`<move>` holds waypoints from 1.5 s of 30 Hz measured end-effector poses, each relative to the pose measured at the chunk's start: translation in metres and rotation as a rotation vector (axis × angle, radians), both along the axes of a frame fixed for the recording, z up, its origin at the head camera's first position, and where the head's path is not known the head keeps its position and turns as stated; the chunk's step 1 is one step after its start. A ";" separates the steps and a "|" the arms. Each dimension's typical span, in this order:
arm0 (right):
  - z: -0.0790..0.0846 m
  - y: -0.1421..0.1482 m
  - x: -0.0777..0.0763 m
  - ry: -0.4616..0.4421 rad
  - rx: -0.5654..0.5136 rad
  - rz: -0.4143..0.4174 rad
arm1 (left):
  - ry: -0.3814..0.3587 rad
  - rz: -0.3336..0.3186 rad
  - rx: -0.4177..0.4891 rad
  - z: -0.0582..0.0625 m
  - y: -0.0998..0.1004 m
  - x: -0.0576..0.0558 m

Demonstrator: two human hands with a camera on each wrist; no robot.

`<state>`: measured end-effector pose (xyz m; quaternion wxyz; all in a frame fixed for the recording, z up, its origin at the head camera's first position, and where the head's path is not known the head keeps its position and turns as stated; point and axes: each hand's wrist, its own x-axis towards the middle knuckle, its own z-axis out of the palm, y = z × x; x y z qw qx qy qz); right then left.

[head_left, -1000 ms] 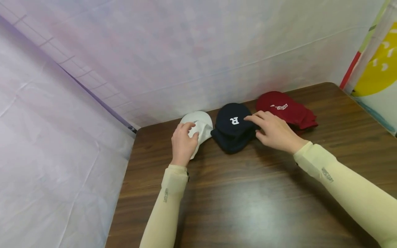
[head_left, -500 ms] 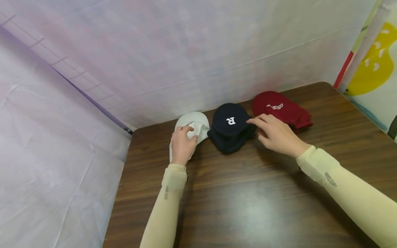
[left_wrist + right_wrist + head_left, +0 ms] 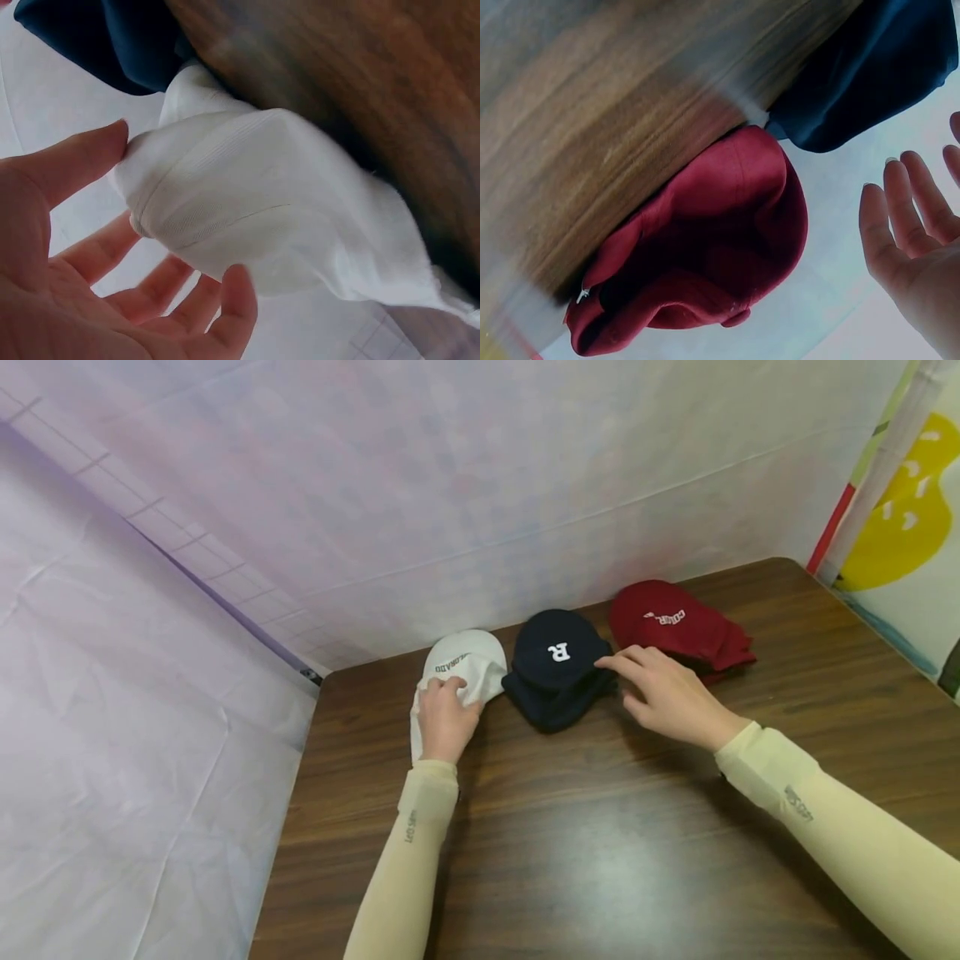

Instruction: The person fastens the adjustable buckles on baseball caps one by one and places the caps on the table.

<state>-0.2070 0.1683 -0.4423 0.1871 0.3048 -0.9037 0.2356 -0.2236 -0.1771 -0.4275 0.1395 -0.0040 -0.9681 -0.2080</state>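
Note:
A white cap (image 3: 467, 652) with dark lettering lies on the table, its crumpled side facing me. My left hand (image 3: 447, 714) is over its near part, thumb and curled fingers holding the fabric; in the left wrist view the thumb (image 3: 90, 161) meets the edge of the white cloth (image 3: 247, 187). To its right sits a navy cap (image 3: 558, 647) bearing a white R. My right hand (image 3: 670, 693) hovers at that cap's right side with loosely bent fingers and holds nothing. In the right wrist view its fingers (image 3: 904, 206) are apart from both the navy cap and the red cap (image 3: 727, 195).
The caps form a row along the far edge of the brown wooden table (image 3: 525, 843). A pale cloth wall (image 3: 450, 510) rises directly behind them, and another white sheet (image 3: 150, 718) hangs on the left. A yellow-patterned panel (image 3: 900, 518) is at the right.
My left hand has lowered onto the white cap and its fingers have closed in on the fabric. The cap turned slightly, exposing more lettering. My right hand stays near the navy cap.

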 end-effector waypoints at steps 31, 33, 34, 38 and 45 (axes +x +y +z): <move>-0.007 -0.002 0.007 -0.017 -0.013 0.014 | 0.247 0.042 0.042 -0.001 -0.014 -0.010; -0.006 -0.002 0.008 -0.020 -0.013 0.014 | 0.260 0.042 0.054 0.002 -0.015 -0.011; -0.006 -0.002 0.008 -0.021 -0.012 0.013 | 0.267 0.041 0.060 0.004 -0.016 -0.011; -0.006 -0.002 0.008 -0.022 -0.011 0.010 | 0.293 0.036 0.068 0.011 -0.019 -0.012; -0.007 -0.002 0.010 -0.012 -0.019 0.011 | 0.314 0.048 0.065 0.022 -0.022 -0.012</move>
